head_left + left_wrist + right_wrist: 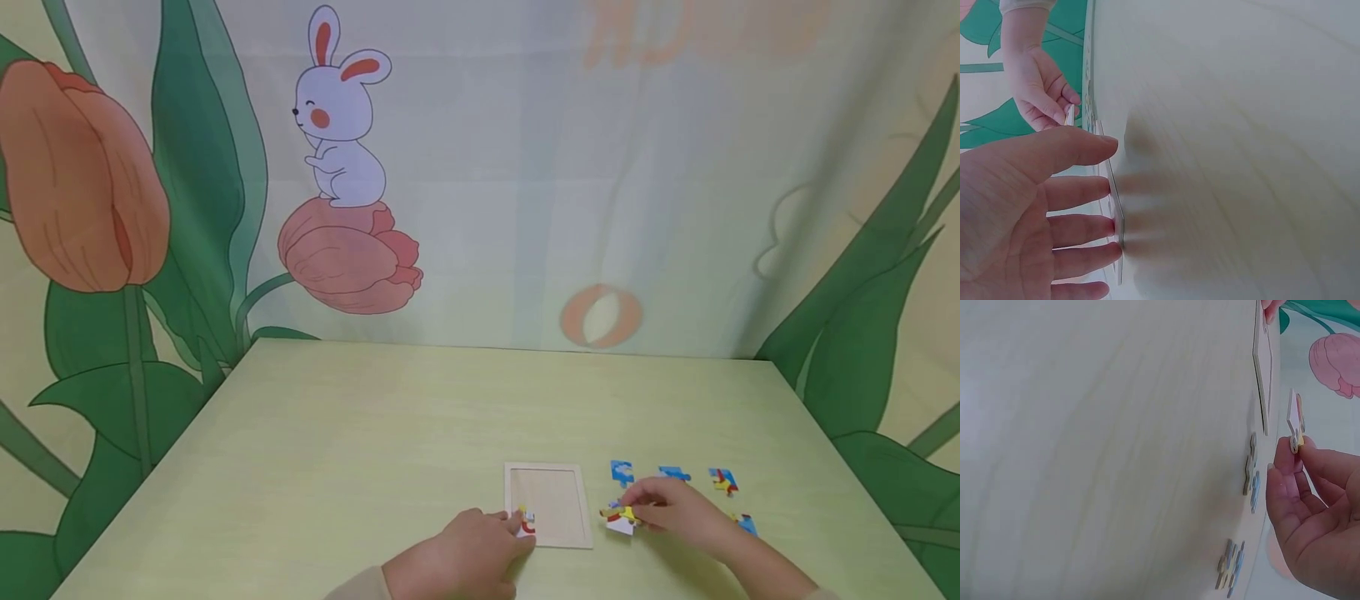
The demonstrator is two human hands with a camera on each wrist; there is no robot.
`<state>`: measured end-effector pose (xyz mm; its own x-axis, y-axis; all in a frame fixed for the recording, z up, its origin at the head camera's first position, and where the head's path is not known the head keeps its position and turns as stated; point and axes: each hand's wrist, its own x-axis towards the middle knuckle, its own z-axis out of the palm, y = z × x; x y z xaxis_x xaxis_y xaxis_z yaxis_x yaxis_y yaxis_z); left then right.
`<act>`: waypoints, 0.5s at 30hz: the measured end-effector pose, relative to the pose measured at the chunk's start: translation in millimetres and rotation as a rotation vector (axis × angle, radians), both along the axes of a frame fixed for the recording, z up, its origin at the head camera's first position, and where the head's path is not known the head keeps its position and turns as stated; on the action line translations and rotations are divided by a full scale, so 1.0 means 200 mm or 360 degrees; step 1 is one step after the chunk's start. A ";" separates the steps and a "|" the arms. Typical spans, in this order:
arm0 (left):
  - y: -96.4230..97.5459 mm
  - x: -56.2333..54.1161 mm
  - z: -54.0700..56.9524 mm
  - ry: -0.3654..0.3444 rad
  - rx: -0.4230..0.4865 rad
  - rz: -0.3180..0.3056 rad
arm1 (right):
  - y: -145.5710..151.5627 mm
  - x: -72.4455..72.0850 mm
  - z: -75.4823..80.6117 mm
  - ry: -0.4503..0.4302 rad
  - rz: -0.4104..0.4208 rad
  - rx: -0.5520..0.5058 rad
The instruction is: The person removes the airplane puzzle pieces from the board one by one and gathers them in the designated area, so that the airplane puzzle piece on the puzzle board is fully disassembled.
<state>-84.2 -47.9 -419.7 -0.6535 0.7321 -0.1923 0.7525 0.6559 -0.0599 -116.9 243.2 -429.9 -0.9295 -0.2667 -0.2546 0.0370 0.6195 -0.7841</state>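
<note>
My left hand (474, 546) lies at the left edge of a shallow wooden puzzle tray (587, 521). Its fingertips touch a jigsaw piece (528, 527) with a red and white print, which sits in the tray's near left corner. In the left wrist view the fingers (1082, 231) reach fairly straight to the tray's edge. Just right of the tray, my right hand (678, 510) pinches another jigsaw piece (621, 525), printed yellow, red and white, between thumb and fingers. The right wrist view shows this piece (1295, 422) tilted and raised off the table.
Several loose jigsaw pieces lie right of the tray: a blue one (622, 472), a second blue one (675, 473), a red and yellow one (724, 481), and one (746, 523) partly behind the right forearm. A printed curtain (480, 167) hangs behind the pale table (360, 433).
</note>
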 end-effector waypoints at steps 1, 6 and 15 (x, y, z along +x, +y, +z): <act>0.00 0.00 0.00 0.0001 0.0002 -0.0001 | 0.00 0.00 0.00 -0.0002 -0.0007 0.0006; 0.00 0.00 0.00 0.0002 0.0010 -0.0007 | 0.03 0.01 0.01 -0.0002 -0.0031 0.0030; 0.00 0.00 0.01 -0.0021 0.0001 0.0005 | 0.11 0.01 0.01 0.0010 0.0023 0.0011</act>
